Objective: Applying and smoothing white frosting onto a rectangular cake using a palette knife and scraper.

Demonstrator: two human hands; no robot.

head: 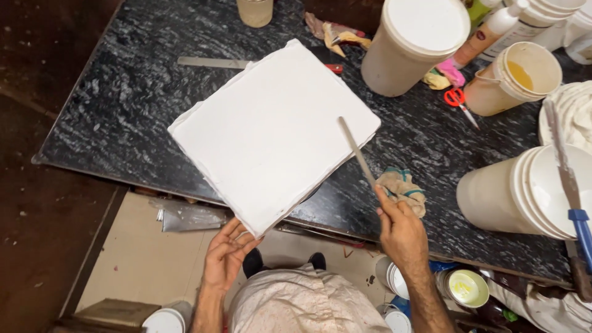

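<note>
Head view: left hand (227, 254) open, steadying white slab (274, 132) at 7 o'clock — right hand (401, 229) grips spatula (356, 150), blade angled to smooth.

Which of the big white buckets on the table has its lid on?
The tall bucket at the top, behind the white slab. A flat lid covers it; the bucket with yellow liquid and the right-edge bucket stand open.

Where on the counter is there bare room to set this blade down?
Bare black counter lies left of the white square cake, up to the long knife. A smaller patch sits between cake, scissors and bucket stack. The right end is crowded with tubs.
</note>
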